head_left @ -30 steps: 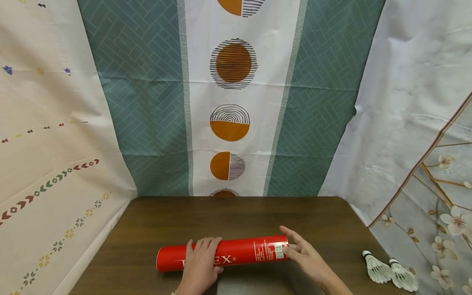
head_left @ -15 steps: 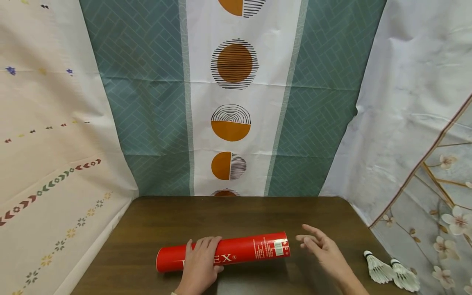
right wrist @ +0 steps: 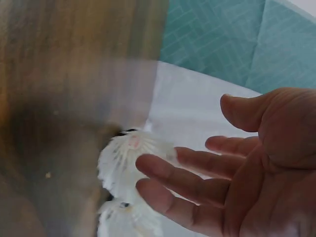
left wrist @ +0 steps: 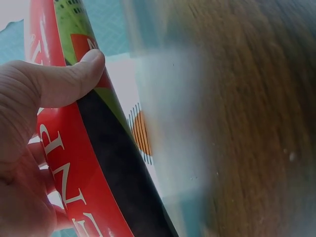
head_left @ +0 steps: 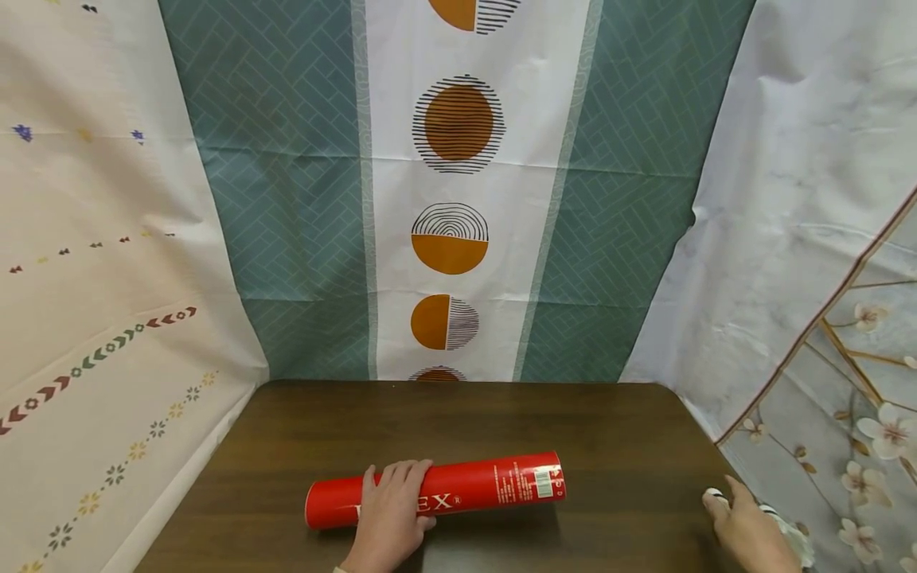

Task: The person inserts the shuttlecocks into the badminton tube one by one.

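A red shuttlecock tube [head_left: 494,484] with white lettering lies across the front half of the table, its right end angled slightly away. My left hand [head_left: 390,509] grips it left of the middle; the left wrist view has the thumb across the tube [left wrist: 79,158] and fingers curled round its other side. At the right edge, my right hand [head_left: 751,529] is over two white feather shuttlecocks, covering most of the nearer one and part of the other shuttlecock [head_left: 798,541]. Its fingers look loosely extended in the right wrist view, before the upper shuttlecock [right wrist: 126,160]; any contact is unclear.
The dark wooden table [head_left: 458,418] has rounded far corners. A green and white patterned cloth [head_left: 301,334] hangs behind it. Printed cloths stand close along both sides, the floral one [head_left: 824,446] beside the shuttlecocks.
My right hand has come off the tube's right end and moved right to the shuttlecocks. The left hand keeps its grip, and the tube has barely shifted.
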The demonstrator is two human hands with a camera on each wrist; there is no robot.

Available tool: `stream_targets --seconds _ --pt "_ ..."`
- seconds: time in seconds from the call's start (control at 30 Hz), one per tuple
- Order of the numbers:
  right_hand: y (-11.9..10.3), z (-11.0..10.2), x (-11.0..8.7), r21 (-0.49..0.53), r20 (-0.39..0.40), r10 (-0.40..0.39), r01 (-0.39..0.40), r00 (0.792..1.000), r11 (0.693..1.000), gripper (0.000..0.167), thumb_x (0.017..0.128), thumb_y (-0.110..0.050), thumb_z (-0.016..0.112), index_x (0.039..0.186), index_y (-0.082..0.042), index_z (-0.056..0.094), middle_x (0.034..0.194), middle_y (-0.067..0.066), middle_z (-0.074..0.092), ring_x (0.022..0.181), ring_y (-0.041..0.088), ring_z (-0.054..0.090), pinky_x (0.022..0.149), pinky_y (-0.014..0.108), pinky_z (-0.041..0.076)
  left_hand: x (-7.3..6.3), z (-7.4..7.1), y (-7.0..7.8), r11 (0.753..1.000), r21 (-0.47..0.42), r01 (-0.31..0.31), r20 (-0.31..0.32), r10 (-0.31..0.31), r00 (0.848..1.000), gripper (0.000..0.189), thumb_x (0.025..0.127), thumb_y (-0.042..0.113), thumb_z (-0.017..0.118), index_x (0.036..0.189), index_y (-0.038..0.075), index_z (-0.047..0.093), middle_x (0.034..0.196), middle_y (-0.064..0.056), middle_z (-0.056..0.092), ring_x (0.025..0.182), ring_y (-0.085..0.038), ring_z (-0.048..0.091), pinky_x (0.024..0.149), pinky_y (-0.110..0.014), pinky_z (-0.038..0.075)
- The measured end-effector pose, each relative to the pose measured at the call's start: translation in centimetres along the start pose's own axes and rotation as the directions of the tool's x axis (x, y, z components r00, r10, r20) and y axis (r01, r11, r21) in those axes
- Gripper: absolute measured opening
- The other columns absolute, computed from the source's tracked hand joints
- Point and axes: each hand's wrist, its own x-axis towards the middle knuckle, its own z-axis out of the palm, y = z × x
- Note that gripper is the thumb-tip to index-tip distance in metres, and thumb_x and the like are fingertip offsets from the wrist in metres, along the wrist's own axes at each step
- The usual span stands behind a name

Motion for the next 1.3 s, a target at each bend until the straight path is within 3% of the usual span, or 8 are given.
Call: stream_targets --seconds 0.23,0.33,0.47,0.57,0.73,0.93,1.17,1.3 --pt "0.4 1.8 1.3 -0.002 -0.156 -0.086 0.087 0.984 0.996 0.068 0.112 -0.029 0.05 0.149 0.024 0.027 0.136 0.047 0.055 0.118 0.069 0.058 0.093 0.072 0.05 -0.1 -0.1 0.1 1.0 -0.01 -0.004 0.005 0.004 1.0 0.082 0.066 0.026 0.103 0.137 0.015 0.065 0.131 -0.01 0.071 0.123 -0.036 0.063 0.11 -0.084 0.034" --pt "-0.7 2.9 1.6 0.013 -0.352 -0.164 0.18 0.922 0.984 0.06 0.105 -0.017 0.066 0.144 0.022 0.042 0.125 0.039 0.068 0.107 0.058 0.069 0.089 0.066 0.055 -0.2 -0.1 0.1 1.0 -0.003 -0.007 0.005 0.007 1.0 0.082 0.065 0.026 0.103 0.137 0.015 0.065 0.13 -0.009 0.071 0.122 -0.036 0.064 0.11 -0.084 0.034" --pt "-3.8 3.9 1.4 0.093 -0.523 -0.239 0.334 0.818 0.938 0.05 0.093 -0.008 0.081 0.137 0.006 0.062 0.108 0.02 0.081 0.081 0.015 0.075 0.07 0.035 0.059 -0.2 -0.1 0.1 1.0 0.006 -0.013 -0.005 0.013 1.0 0.082 0.065 0.027 0.103 0.137 0.015 0.065 0.129 -0.009 0.072 0.121 -0.036 0.064 0.109 -0.083 0.035" --pt "-7.1 4.4 0.7 0.275 -0.501 -0.238 0.414 0.832 0.868 0.048 0.092 -0.008 0.083 0.137 -0.005 0.066 0.105 0.011 0.082 0.075 -0.004 0.063 0.061 0.021 0.051 -0.2 0.0 0.1 1.0 0.005 -0.017 -0.005 0.017 1.0 0.082 0.065 0.028 0.103 0.137 0.015 0.065 0.129 -0.009 0.072 0.121 -0.036 0.064 0.109 -0.084 0.035" --pt "-12.4 4.9 -0.6 0.452 -0.424 -0.28 0.469 0.861 0.759 0.048 0.092 -0.008 0.083 0.137 -0.01 0.067 0.103 0.006 0.08 0.075 -0.001 0.062 0.06 0.022 0.052 -0.3 0.1 0.1 1.0 0.004 -0.026 -0.002 0.026 1.0 0.083 0.066 0.029 0.103 0.137 0.015 0.064 0.129 -0.009 0.072 0.121 -0.036 0.064 0.108 -0.084 0.036" --pt "-15.0 5.4 -1.4 0.409 -0.39 -0.409 0.553 0.825 0.726 0.049 0.092 -0.002 0.081 0.137 -0.013 0.067 0.101 -0.002 0.078 0.078 0.0 0.061 0.065 0.021 0.051 -0.3 0.0 0.0 1.0 0.005 -0.021 -0.022 0.022 1.0 0.083 0.066 0.029 0.103 0.137 0.015 0.064 0.129 -0.009 0.072 0.12 -0.035 0.064 0.108 -0.083 0.037" --pt "-16.0 6.7 -1.6 0.555 -0.276 -0.569 0.612 0.775 0.564 0.047 0.104 -0.007 0.067 0.149 -0.007 0.054 0.122 0.015 0.071 0.091 0.006 0.07 0.069 0.026 0.058 -0.2 0.0 0.3 0.999 -0.01 -0.036 -0.021 0.036 0.999 0.083 0.067 0.029 0.103 0.138 0.016 0.063 0.131 -0.008 0.071 0.122 -0.035 0.064 0.11 -0.082 0.037" --pt "-16.7 7.5 -1.8 0.657 -0.28 -0.522 0.557 0.806 0.507 0.052 0.105 -0.006 0.066 0.152 -0.005 0.045 0.135 0.024 0.059 0.098 0.007 0.071 0.075 0.028 0.062 -0.2 -0.2 0.3 0.999 -0.034 -0.027 -0.027 0.027 0.999 0.083 0.067 0.028 0.103 0.138 0.015 0.063 0.132 -0.009 0.071 0.122 -0.035 0.063 0.109 -0.083 0.036"
